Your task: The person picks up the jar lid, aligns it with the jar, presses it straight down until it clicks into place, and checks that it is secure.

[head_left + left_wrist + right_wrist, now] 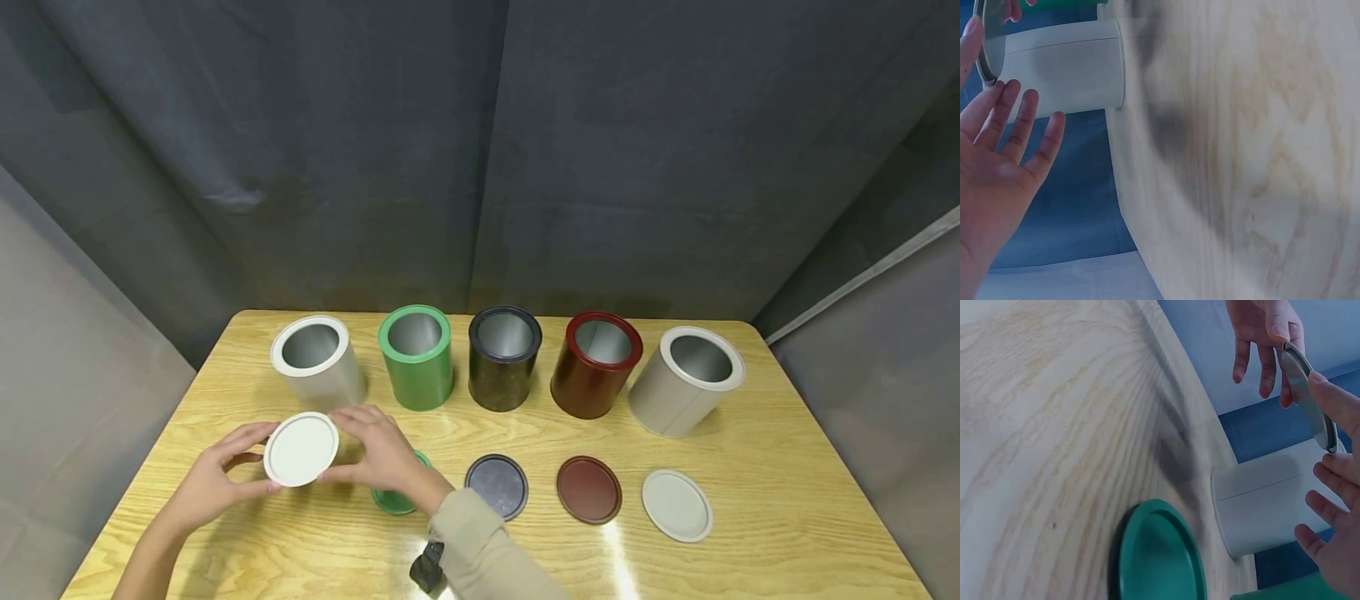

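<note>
Two hands hold a round white lid [301, 448] between them, lifted above the near left part of a wooden bench [750, 533]. The right hand [382, 454] comes in from a beige sleeve [480, 554] and pinches the lid's right edge, thumb below and fingers curled over the top. The left hand [217, 479] pinches the lid's left edge between thumb and forefinger; in the left wrist view its other fingers [1019, 128] are spread and fairly straight beside the lid. The lid is tilted, its pale top facing up toward the person.

Just behind the lid stands an open white can [317, 360], the leftmost in a row of five open cans along the far side of the bench. To its right stand a green can [416, 357], a black can [504, 358], a dark red can [596, 365] and a second white can [686, 379] that appears to lean toward the right.

Nearer the person, more lids lie flat on the bench. A green lid [397, 498] sits partly hidden under the right wrist. Next come a black lid [497, 485], a dark red lid [588, 489] and another white lid [677, 505], each roughly in front of the can of its own colour. Dark grey cloth [480, 150] hangs behind the bench.
</note>
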